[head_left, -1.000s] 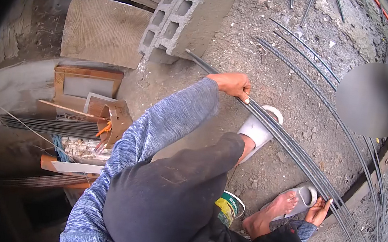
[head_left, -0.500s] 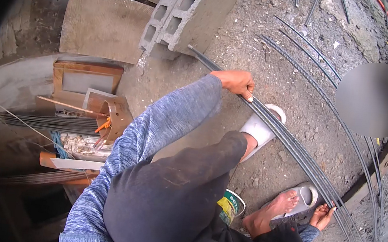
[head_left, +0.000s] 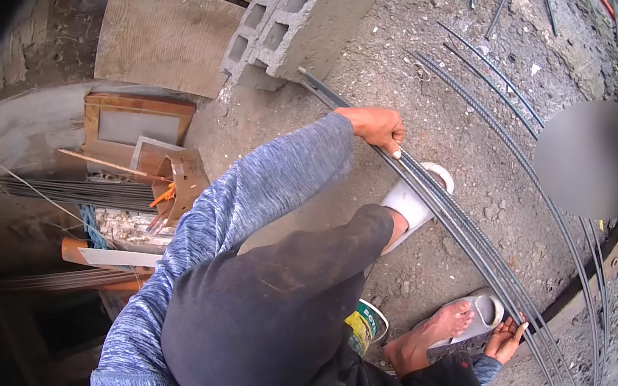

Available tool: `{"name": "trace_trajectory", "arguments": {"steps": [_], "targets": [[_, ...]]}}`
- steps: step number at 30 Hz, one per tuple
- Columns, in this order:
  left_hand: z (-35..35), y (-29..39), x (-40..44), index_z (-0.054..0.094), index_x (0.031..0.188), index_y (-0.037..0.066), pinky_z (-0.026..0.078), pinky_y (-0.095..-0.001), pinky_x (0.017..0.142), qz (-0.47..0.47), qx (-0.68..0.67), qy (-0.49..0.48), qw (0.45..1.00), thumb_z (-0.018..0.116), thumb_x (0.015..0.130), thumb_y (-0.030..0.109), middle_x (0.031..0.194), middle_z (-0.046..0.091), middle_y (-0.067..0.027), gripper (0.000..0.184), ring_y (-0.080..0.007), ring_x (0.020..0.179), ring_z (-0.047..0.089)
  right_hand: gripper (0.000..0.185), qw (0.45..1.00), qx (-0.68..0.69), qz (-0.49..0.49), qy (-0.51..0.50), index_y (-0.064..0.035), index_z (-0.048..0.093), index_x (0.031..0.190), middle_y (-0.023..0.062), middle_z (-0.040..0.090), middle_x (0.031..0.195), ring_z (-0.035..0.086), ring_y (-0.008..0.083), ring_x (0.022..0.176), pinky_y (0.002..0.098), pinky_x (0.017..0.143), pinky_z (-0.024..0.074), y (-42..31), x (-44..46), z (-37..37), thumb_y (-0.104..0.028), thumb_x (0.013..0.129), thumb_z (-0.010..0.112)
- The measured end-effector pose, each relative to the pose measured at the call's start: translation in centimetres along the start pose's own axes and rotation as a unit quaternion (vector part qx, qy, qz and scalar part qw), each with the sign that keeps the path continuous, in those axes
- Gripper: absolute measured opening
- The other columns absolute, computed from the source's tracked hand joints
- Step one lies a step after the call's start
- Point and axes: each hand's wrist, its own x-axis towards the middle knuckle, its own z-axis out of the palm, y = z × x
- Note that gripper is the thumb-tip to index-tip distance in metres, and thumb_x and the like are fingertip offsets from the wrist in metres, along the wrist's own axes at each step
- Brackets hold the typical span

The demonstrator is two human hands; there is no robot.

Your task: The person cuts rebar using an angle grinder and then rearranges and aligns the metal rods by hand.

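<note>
A bundle of long ribbed steel rebars slants across the ground from the concrete blocks to the lower right. Near its upper end my left hand is closed over the bars, thumb pressed on top. Lower down, beside my sandalled foot, my right hand grips the bundle from its near side with fingertips and thumb; part of its grasp is hidden by the bars. Both feet are in light grey sandals, and the bundle passes just beyond them.
Hollow concrete blocks stand beyond the bars' upper end. More curved rebars lie to the right, near a blurred round patch. A paint bucket sits between my legs. Wooden frames and a plywood board are at left.
My right hand has shifted slightly up and left at the bars. My left hand keeps its grip, and the whole view has moved a little.
</note>
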Motion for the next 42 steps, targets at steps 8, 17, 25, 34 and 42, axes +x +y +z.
{"name": "trace_trajectory", "arguments": {"steps": [8, 17, 25, 34, 42], "targets": [[-0.1, 0.2, 0.1, 0.072, 0.091, 0.002, 0.047, -0.039, 0.062, -0.02, 0.003, -0.015, 1.0, 0.082, 0.081, 0.032, 0.073, 0.069, -0.0092, 0.033, -0.0221, 0.068, 0.063, 0.039, 1.0, 0.001, -0.019, -0.022, -0.0048, 0.063, 0.122, 0.007, 0.066, 0.123, 0.06, 0.0191, 0.11, 0.0324, 0.102, 0.0453, 1.3, -0.1, 1.0, -0.036, 0.098, 0.065], [-0.3, 0.7, -0.2, 0.072, 0.093, 0.001, 0.048, -0.0389, 0.064, -0.035, 0.005, -0.015, 0.999, 0.082, 0.081, 0.032, 0.076, 0.07, -0.0098, 0.034, -0.0221, 0.07, 0.064, 0.036, 0.999, -0.004, -0.033, -0.012, -0.0016, 0.062, 0.122, 0.0106, 0.066, 0.123, 0.06, 0.0215, 0.114, 0.0343, 0.102, 0.0459, 1.4, -0.8, 2.1, -0.03, 0.101, 0.062], [-0.4, 0.7, -0.1, 0.072, 0.094, 0.002, 0.048, -0.0385, 0.064, -0.038, 0.009, -0.021, 0.999, 0.082, 0.081, 0.032, 0.076, 0.07, -0.0095, 0.033, -0.0219, 0.071, 0.063, 0.035, 0.999, -0.004, -0.031, -0.019, 0.0002, 0.06, 0.123, 0.0132, 0.064, 0.125, 0.058, 0.0233, 0.118, 0.0366, 0.107, 0.0445, 1.4, -0.9, 2.5, -0.028, 0.102, 0.061], [-0.3, 0.3, -0.1, 0.071, 0.095, 0.0, 0.048, -0.0387, 0.066, -0.029, 0.007, -0.025, 0.999, 0.082, 0.081, 0.032, 0.078, 0.07, -0.0104, 0.037, -0.0232, 0.074, 0.064, 0.034, 0.998, 0.018, -0.031, -0.054, 0.0001, 0.06, 0.121, 0.0138, 0.065, 0.122, 0.057, 0.0248, 0.119, 0.0376, 0.11, 0.0413, 1.5, -0.3, 2.3, -0.028, 0.102, 0.06], [0.1, -0.6, -0.2, 0.071, 0.096, 0.0, 0.049, -0.0394, 0.067, -0.02, 0.009, -0.02, 1.0, 0.084, 0.079, 0.029, 0.079, 0.07, -0.0111, 0.037, -0.0241, 0.074, 0.065, 0.033, 0.999, 0.012, -0.008, -0.043, -0.0001, 0.06, 0.12, 0.0142, 0.064, 0.123, 0.058, 0.0249, 0.118, 0.038, 0.109, 0.0417, 1.2, 0.1, 1.9, -0.028, 0.102, 0.06]]}}
